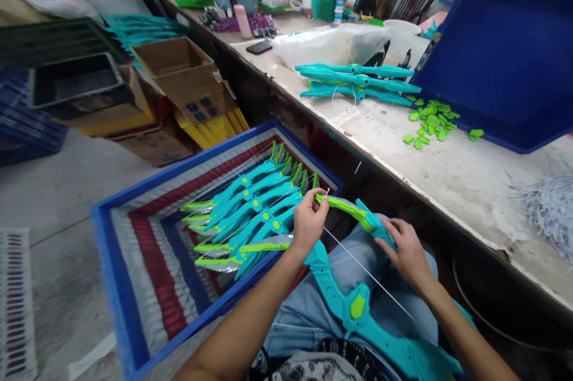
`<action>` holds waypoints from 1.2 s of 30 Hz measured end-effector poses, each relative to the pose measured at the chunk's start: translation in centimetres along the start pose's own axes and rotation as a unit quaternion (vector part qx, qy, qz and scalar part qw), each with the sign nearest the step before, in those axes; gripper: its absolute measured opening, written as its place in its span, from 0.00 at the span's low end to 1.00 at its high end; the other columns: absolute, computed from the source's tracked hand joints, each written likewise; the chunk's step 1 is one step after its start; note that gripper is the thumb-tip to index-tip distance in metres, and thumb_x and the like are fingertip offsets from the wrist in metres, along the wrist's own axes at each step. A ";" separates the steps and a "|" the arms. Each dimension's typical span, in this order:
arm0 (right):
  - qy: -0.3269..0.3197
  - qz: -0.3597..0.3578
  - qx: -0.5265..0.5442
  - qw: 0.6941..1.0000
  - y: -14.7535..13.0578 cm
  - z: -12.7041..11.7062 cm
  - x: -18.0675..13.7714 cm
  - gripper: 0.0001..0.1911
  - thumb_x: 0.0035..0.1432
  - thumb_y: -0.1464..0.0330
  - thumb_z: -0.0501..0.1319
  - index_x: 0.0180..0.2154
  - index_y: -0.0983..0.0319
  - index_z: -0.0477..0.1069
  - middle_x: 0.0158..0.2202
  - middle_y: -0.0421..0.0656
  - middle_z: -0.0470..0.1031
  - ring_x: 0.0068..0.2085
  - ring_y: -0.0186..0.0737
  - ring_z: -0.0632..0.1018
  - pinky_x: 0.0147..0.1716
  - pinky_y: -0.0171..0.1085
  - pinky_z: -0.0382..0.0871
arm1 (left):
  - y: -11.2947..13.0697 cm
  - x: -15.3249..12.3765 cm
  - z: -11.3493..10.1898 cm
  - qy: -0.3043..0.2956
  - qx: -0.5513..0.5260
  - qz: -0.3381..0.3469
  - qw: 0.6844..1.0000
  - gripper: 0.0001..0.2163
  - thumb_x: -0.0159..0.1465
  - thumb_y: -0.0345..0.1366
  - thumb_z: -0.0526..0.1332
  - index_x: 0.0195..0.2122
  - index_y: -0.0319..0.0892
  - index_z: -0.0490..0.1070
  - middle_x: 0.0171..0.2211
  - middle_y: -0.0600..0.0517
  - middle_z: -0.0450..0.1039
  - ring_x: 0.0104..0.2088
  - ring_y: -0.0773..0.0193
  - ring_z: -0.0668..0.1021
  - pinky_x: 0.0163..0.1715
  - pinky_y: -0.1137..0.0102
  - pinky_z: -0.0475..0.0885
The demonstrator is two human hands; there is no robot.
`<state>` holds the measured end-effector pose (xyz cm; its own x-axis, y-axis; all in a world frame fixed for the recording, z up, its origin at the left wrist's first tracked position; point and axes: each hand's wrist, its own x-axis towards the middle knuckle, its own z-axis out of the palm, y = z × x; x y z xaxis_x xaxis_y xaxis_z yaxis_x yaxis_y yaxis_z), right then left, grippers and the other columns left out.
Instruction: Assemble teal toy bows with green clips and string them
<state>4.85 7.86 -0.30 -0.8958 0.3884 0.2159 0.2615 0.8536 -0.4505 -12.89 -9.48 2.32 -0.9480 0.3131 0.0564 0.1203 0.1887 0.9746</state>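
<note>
A teal and lime-green toy bow (322, 270) lies across my lap, its thin white bowstring (362, 267) running diagonally beside it. My left hand (308, 220) is closed at the lime tip of the upper limb, pinching the string's end, which pokes up above the fingers. Around the teal base of that same limb, my right hand (405, 246) grips with thumb and fingers. The bow's far end is partly hidden by my right forearm. Left of my legs, several similar strung bows (259, 202) lie side by side in a blue-rimmed crate (147, 172).
On the worktable (385, 148) are a stack of teal bow parts (358, 79), scattered lime pieces (430, 118), a large blue bin (505, 52) and a bundle of white strings (553, 208). Cardboard boxes (179, 70) stand beyond the crate. The table's edge runs close to my right arm.
</note>
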 end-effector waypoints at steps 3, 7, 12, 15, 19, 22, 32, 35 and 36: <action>0.047 -0.100 0.028 0.993 -3.6 -0.4 4.6 0.18 0.64 0.61 0.54 0.52 0.55 0.72 0.44 0.49 0.74 0.45 0.49 0.73 0.45 0.48 0.70 | -0.3 0.1 0.3 -0.007 -0.017 0.009 1.000 0.10 0.59 0.41 0.58 0.36 0.41 0.71 0.16 0.62 0.53 0.18 0.71 0.60 0.19 0.75 0.55; 0.002 -0.191 0.104 0.976 -7.3 -0.2 10.9 0.15 0.65 0.63 0.55 0.50 0.56 0.73 0.41 0.46 0.75 0.42 0.44 0.75 0.42 0.42 0.71 | -0.4 0.7 1.0 -0.021 -0.024 0.029 0.999 0.09 0.59 0.40 0.58 0.36 0.41 0.71 0.17 0.61 0.55 0.18 0.71 0.61 0.19 0.75 0.56; -0.047 -0.235 0.100 0.966 -8.3 -0.3 14.5 0.10 0.63 0.65 0.56 0.35 0.58 0.75 0.32 0.42 0.75 0.35 0.38 0.74 0.35 0.36 0.68 | -0.7 1.4 1.3 -0.039 -0.026 0.039 0.998 0.08 0.59 0.38 0.59 0.37 0.41 0.72 0.17 0.61 0.56 0.18 0.71 0.61 0.19 0.75 0.57; -0.046 -0.254 0.051 0.965 -8.6 -0.5 14.4 0.09 0.62 0.68 0.57 0.30 0.60 0.73 0.30 0.43 0.73 0.34 0.38 0.72 0.34 0.36 0.66 | -1.3 1.9 1.6 -0.047 -0.030 0.038 0.998 0.07 0.60 0.37 0.58 0.37 0.42 0.72 0.18 0.60 0.60 0.19 0.70 0.63 0.20 0.75 0.59; -0.060 -0.256 0.018 0.965 -8.3 0.1 14.2 0.09 0.59 0.71 0.57 0.26 0.60 0.69 0.27 0.42 0.71 0.33 0.38 0.70 0.33 0.36 0.64 | -2.4 2.3 2.1 -0.050 -0.028 0.096 0.994 0.05 0.61 0.35 0.58 0.35 0.41 0.72 0.33 0.51 0.73 0.35 0.64 0.74 0.32 0.72 0.69; -0.035 -0.175 0.047 0.983 -6.4 -0.2 16.2 0.08 0.56 0.71 0.59 0.25 0.60 0.69 0.26 0.40 0.71 0.31 0.37 0.70 0.32 0.35 0.63 | -2.9 2.2 2.5 -0.059 -0.068 0.143 0.986 0.07 0.63 0.34 0.57 0.39 0.42 0.71 0.42 0.47 0.74 0.44 0.61 0.75 0.44 0.67 0.70; 0.163 -0.136 0.160 0.964 -9.7 -1.0 14.0 0.09 0.61 0.67 0.57 0.27 0.57 0.69 0.33 0.42 0.73 0.45 0.44 0.73 0.48 0.47 0.67 | -0.3 4.2 2.6 -0.207 -0.245 -0.076 0.944 0.18 0.61 0.51 0.57 0.33 0.41 0.76 0.36 0.47 0.75 0.38 0.60 0.77 0.38 0.66 0.71; 0.146 -0.120 0.222 0.957 -10.3 2.9 10.0 0.06 0.59 0.68 0.59 0.29 0.57 0.71 0.41 0.45 0.70 0.51 0.47 0.70 0.51 0.50 0.66 | 0.2 5.7 1.5 -0.231 -0.251 -0.131 0.931 0.15 0.55 0.48 0.64 0.32 0.39 0.75 0.31 0.48 0.75 0.32 0.62 0.76 0.33 0.68 0.71; 0.153 -0.093 0.245 0.953 -10.0 4.0 9.4 0.06 0.59 0.68 0.59 0.29 0.58 0.71 0.42 0.46 0.69 0.51 0.47 0.70 0.51 0.49 0.66 | 0.3 6.0 1.1 -0.220 -0.208 -0.102 0.947 0.11 0.53 0.43 0.66 0.29 0.39 0.74 0.30 0.48 0.75 0.33 0.62 0.76 0.34 0.68 0.70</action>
<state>-7.63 1.54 2.77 -0.7439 0.3933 0.5402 -0.1580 0.6819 -0.7141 -18.24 -6.55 2.69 -0.7134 0.6846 -0.1495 -0.2666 -0.0679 0.9614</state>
